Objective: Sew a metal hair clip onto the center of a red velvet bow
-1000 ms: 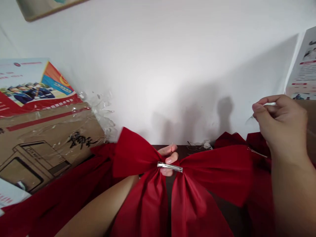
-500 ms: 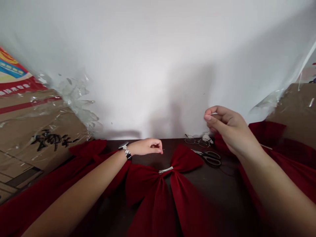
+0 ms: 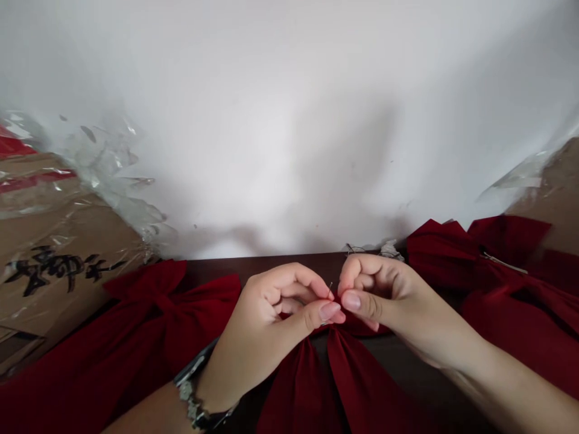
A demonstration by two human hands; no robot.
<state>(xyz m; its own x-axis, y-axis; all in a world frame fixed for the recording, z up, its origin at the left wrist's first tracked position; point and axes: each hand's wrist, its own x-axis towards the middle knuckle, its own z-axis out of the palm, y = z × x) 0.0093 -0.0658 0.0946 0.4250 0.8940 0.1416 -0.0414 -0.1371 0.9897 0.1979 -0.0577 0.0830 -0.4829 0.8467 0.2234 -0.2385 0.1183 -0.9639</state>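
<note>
Both my hands meet above a dark red fabric bow (image 3: 357, 374), fingertips almost touching. My left hand (image 3: 280, 325) is closed in a pinch, and a thin needle (image 3: 330, 287) pokes up between its thumb and index finger. Thumb and index finger of my right hand (image 3: 384, 295) press together just to the right of it; whatever they hold is too small to make out. The bow lies on the dark tabletop with its tails toward me. Its loops and the metal clip at its centre are mostly covered by my hands.
More dark red bows lie at the left (image 3: 167, 301) and right (image 3: 506, 301), the right one with a metal clip (image 3: 504, 263). Cardboard boxes (image 3: 58, 223) in clear plastic flank the dark table (image 3: 212, 267). A crumpled white piece (image 3: 389, 248) lies by the wall (image 3: 253, 120).
My hands have come together: the right moved down and left, the left moved nearer to me. They now cover the bow's middle, the scissors and most of the glasses.
</note>
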